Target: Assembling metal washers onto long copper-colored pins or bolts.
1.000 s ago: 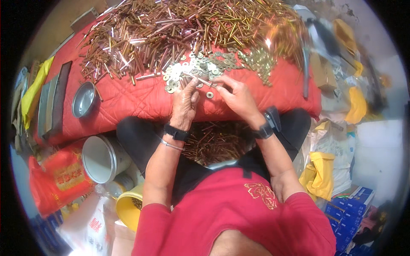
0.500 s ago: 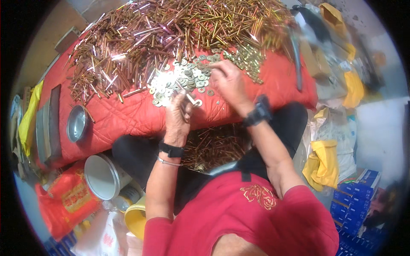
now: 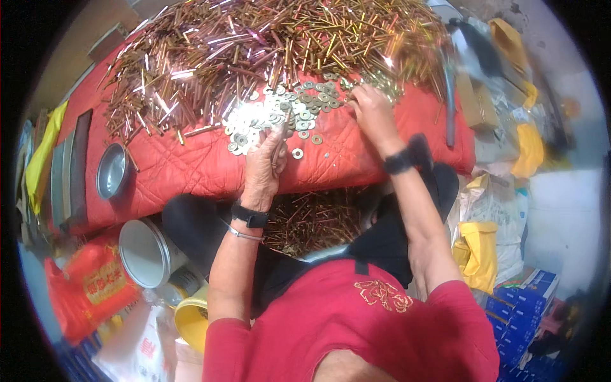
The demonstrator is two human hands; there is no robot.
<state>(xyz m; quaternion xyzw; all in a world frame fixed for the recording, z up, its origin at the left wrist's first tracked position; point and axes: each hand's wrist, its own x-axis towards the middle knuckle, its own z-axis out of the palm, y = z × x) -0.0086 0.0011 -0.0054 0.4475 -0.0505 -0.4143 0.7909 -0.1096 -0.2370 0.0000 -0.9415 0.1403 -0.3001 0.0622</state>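
My left hand (image 3: pixel 266 162) is closed around a short metal rod (image 3: pixel 286 121), one end pointing up from the fingers beside a heap of flat washers (image 3: pixel 254 121). A single washer (image 3: pixel 297 153) lies just right of that hand. Farther right, my right hand (image 3: pixel 377 118) reaches to the near edge of a pile of small brass-coloured pieces (image 3: pixel 389 86). Its fingertips are bunched together, and what is between them cannot be made out. Behind both hands spreads a large mound of coppery metal rods (image 3: pixel 280 38).
A red quilted cover (image 3: pixel 172 165) lies under everything. On its left sits a metal bowl (image 3: pixel 112 172); a grey bar (image 3: pixel 450 111) lies at its right. Below are a white bucket (image 3: pixel 143 253), a yellow bucket (image 3: pixel 191 318) and more rods (image 3: pixel 312 223). Blue boxes (image 3: pixel 522 305) are stacked lower right.
My right hand has moved right, from the washers to the small brass-coloured pieces. My left hand has turned the rod more upright, staying beside the washers.
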